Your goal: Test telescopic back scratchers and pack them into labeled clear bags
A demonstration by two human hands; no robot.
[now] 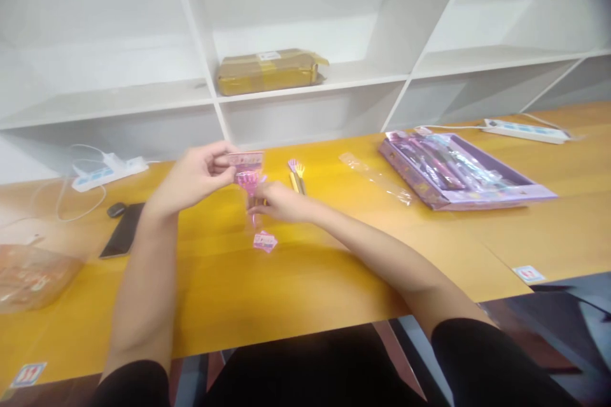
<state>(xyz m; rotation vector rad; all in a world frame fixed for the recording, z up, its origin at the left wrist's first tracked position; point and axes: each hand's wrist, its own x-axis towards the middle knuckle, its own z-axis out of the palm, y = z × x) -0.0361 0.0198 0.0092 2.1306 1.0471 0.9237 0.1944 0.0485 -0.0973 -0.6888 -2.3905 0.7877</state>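
My left hand [191, 175] pinches the printed card [245, 160] at the top of a narrow clear bag. Below that card shows a pink hand-shaped head [248, 182] on a stick, like a small back scratcher. My right hand [281, 202] is closed around the lower stick and bag; its fingers hide part of them. Small pink printed cards [265, 241] lie on the table just below. Beyond my right hand rest two similar sticks, one with a purple hand head [293, 166] and one with a yellow hand head [300, 170].
A flat clear sleeve [375, 178] lies to the right, before a purple box [501, 194] of wrapped items. Leftward are a dark phone [121, 232], a power strip [112, 175] and an orange-printed plastic bag [33, 276]. A taped parcel [270, 73] sits on the white shelf.
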